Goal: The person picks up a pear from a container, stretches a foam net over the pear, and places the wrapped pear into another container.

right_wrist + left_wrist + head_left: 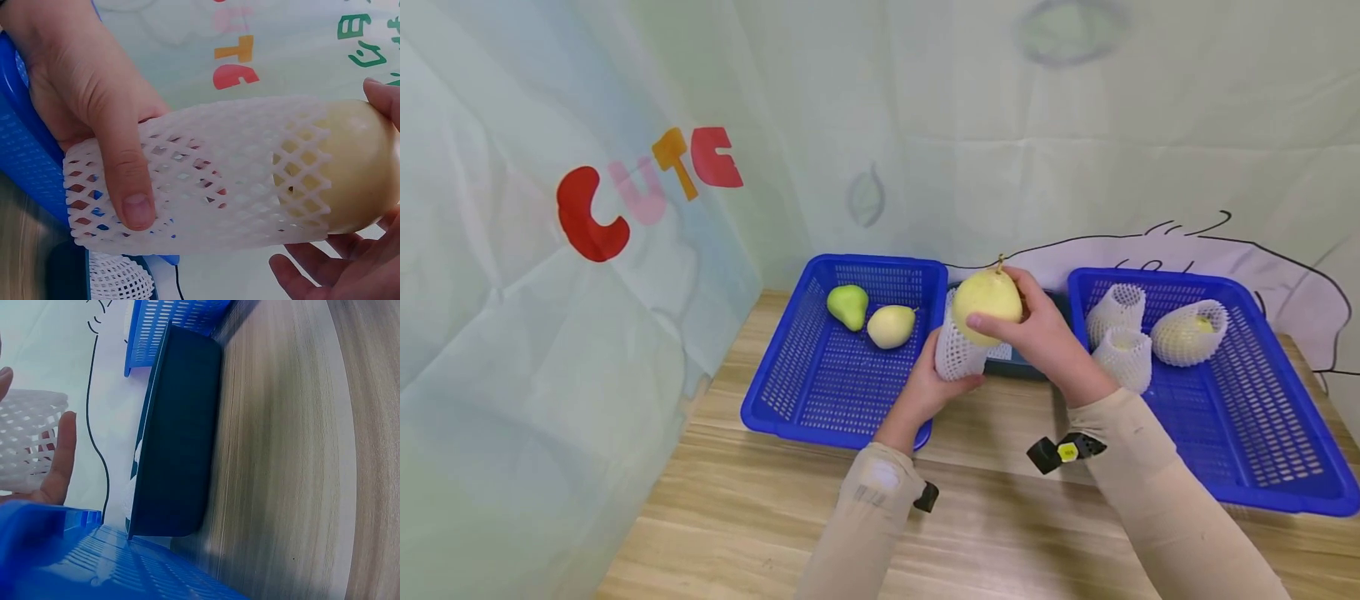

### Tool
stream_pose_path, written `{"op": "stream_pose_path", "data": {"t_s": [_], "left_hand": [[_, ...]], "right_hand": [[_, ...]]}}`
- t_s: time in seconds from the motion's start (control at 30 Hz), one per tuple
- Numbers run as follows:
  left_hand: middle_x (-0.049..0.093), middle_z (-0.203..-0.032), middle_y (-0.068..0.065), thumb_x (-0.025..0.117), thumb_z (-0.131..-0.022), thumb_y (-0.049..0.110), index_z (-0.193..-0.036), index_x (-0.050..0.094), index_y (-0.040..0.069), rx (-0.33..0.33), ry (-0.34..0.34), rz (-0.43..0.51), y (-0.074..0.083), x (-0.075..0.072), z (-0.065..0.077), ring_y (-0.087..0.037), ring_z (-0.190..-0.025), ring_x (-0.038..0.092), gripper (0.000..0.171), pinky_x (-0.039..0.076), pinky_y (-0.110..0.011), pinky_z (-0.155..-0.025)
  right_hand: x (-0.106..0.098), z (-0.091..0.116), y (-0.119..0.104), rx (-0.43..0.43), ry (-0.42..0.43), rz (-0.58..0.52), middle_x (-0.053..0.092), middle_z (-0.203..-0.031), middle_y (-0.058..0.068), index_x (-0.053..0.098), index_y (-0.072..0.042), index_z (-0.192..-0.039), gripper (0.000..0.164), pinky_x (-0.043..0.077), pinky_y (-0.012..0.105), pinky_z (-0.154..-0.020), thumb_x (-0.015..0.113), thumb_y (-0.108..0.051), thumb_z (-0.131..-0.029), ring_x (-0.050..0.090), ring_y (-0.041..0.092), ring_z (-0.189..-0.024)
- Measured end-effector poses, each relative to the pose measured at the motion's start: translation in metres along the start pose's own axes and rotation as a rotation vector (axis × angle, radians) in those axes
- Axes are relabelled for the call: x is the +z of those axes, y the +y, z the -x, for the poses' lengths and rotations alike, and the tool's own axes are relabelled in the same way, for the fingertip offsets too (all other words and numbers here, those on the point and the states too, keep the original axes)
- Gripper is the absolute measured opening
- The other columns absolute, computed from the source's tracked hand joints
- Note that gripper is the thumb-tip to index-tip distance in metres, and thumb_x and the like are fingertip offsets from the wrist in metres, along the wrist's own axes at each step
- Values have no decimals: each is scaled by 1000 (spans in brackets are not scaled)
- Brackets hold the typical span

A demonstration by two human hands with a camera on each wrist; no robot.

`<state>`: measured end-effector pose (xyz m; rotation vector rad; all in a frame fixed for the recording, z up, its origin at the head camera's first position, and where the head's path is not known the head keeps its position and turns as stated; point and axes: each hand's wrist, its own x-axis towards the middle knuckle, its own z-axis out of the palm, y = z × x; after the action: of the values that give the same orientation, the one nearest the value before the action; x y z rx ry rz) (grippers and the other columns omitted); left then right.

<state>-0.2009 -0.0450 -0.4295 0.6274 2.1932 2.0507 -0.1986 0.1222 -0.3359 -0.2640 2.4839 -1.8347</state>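
Wood-grain surface [715,517], blue basket [850,396] at left. My left hand [927,387] curls round a net sleeve [958,357]; a yellow pear [985,298] sits part-way in its mouth, above the surface, gripped by my right hand [1047,337]. Keeping both in line should spare the sleeve from tearing. Behind, my hands partly hide a dark tray [178,437].

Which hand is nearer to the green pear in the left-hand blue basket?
Left. The left hand, gripping the white foam net, is just right of the green pear; the right hand, holding the pale yellow fruit, is farther right.
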Motion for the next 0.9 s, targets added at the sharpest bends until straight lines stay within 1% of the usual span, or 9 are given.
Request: {"op": "stream_pose_path", "data": {"t_s": [0.1,0.17,0.23,0.33,0.4,0.5,0.63,0.9], "left_hand": [[46,-129,-19,73,-73,-4,-138,29,2,-18,-3,-2,-1,0,0,-31,-116,46,79,38,-38,-98],[46,-129,-17,74,-73,-2,-139,29,4,-28,1,-6,-6,0,-2,-29,-116,46,80,38,-38,-98],[46,-129,-17,74,-73,-2,-139,29,3,-25,-2,-12,-7,0,-2,-29,-116,46,80,38,-37,-98],[46,-128,-18,74,-74,-1,-139,28,3,-8,-11,-22,-6,-1,-3,-28,-114,47,80,39,-35,-97],[46,-127,-20,73,-74,-2,-139,27,1,9,-20,-19,-2,-1,-2,-29,-114,47,79,39,-35,-97],[45,-128,-20,72,-74,-2,-139,27,1,13,-23,-9,-2,-2,-2,-28,-114,47,80,39,-34,-97],[45,-128,-19,72,-75,-1,-140,26,2,12,-21,3,-1,-2,-2,-27,-114,47,79,39,-33,-97],[46,-128,-18,69,-78,-2,-142,25,5,63,-11,52,0,-2,-4,-25,-113,48,78,39,-34,-98]], "right_hand": [[1,-1,2,11,-1,15,43,-129,15,24,-10,-144,79,41,44,-90,70,-28,-82,46,30,-109],[2,-2,4,15,2,25,43,-129,15,24,-10,-144,80,42,44,-89,70,-28,-82,46,30,-109],[3,-2,5,19,4,37,43,-129,15,24,-11,-144,80,42,44,-89,71,-30,-81,46,30,-109],[5,-3,7,18,11,73,43,-129,14,26,-10,-144,80,43,43,-87,70,-33,-81,46,29,-107],[6,-4,10,14,14,97,43,-128,14,28,-10,-144,80,44,42,-86,70,-35,-81,46,29,-107],[8,-6,13,2,19,126,43,-129,14,28,-8,-143,80,44,43,-85,70,-36,-81,46,29,-107],[11,-7,17,-1,16,140,42,-130,14,27,-9,-143,83,44,44,-85,71,-35,-79,46,30,-108],[16,-7,20,19,0,174,42,-127,13,29,-10,-141,81,43,41,-81,72,-38,-78,46,31,-103]]}}
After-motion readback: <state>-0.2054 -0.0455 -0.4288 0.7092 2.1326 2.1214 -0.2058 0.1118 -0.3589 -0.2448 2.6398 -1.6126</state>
